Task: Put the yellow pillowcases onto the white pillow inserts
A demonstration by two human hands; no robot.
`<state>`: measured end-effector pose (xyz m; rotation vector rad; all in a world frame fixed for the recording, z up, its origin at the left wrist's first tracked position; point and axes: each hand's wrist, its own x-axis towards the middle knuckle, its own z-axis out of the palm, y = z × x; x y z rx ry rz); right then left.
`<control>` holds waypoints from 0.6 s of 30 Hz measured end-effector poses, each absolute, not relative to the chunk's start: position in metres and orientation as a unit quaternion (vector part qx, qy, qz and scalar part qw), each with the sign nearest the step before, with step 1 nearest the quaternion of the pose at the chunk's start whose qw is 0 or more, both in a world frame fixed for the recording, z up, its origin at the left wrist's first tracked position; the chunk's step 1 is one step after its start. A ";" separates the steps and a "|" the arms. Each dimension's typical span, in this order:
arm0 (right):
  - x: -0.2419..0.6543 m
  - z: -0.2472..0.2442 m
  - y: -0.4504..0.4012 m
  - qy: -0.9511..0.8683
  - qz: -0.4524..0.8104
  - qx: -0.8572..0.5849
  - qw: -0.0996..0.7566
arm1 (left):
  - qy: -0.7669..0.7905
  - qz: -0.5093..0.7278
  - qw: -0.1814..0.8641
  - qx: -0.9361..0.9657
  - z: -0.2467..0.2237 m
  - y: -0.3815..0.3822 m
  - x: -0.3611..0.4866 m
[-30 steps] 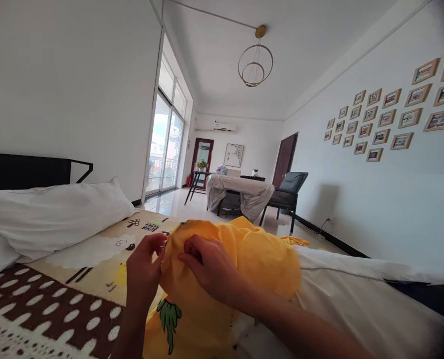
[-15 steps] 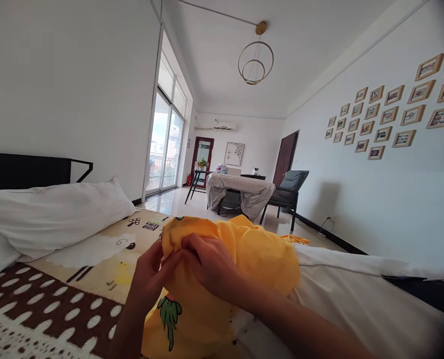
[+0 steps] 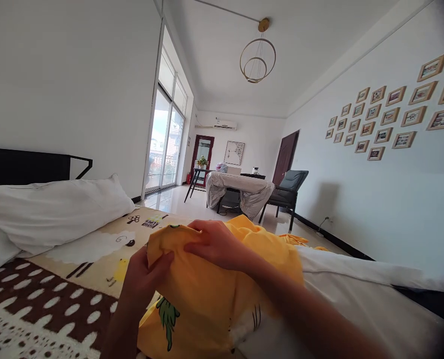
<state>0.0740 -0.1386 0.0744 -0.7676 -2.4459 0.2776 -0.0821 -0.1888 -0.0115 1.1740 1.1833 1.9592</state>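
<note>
A yellow cloth [image 3: 203,294] with a green leaf print and a white patch lies bunched over the bed's front middle. My left hand [image 3: 147,274] pinches its left edge, thumb on top. To the right, my right hand [image 3: 218,244] grips the cloth's upper edge between thumb and fingers. A short stretch of fabric spans the gap between both hands. The fingers behind the fabric are partly hidden.
A patterned blanket [image 3: 106,254] and white pillow [image 3: 57,209] lie at left. White bedding [image 3: 349,299] is on the right. Beyond the bed stand a covered table [image 3: 240,183], a dark chair [image 3: 291,189] and a plant stand.
My hands have moved apart: the left slightly left and down, the right to the right and up. The cloth between them is spread wider, and more of the white patch shows.
</note>
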 end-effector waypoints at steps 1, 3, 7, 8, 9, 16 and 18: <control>0.073 0.073 -0.137 -0.909 0.132 -0.285 0.274 | 0.447 0.732 0.271 0.437 -0.011 -0.189 -0.083; 0.074 0.073 -0.135 -0.904 0.162 -0.278 0.281 | 0.449 0.745 0.243 0.429 -0.011 -0.188 -0.083; 0.075 0.081 -0.137 -0.904 0.135 -0.293 0.281 | 0.467 0.752 0.195 0.423 -0.011 -0.184 -0.083; 0.075 0.084 -0.139 -0.906 0.115 -0.301 0.274 | 0.479 0.746 0.188 0.424 -0.011 -0.184 -0.083; 0.074 0.086 -0.141 -0.909 0.090 -0.304 0.269 | 0.487 0.742 0.180 0.424 -0.012 -0.183 -0.083; 0.051 0.093 -0.156 -0.945 0.002 -0.225 0.239 | 0.462 0.780 0.127 0.404 -0.007 -0.191 -0.074; 0.046 0.093 -0.158 -0.940 0.033 -0.232 0.247 | 0.441 0.786 0.111 0.419 -0.004 -0.194 -0.073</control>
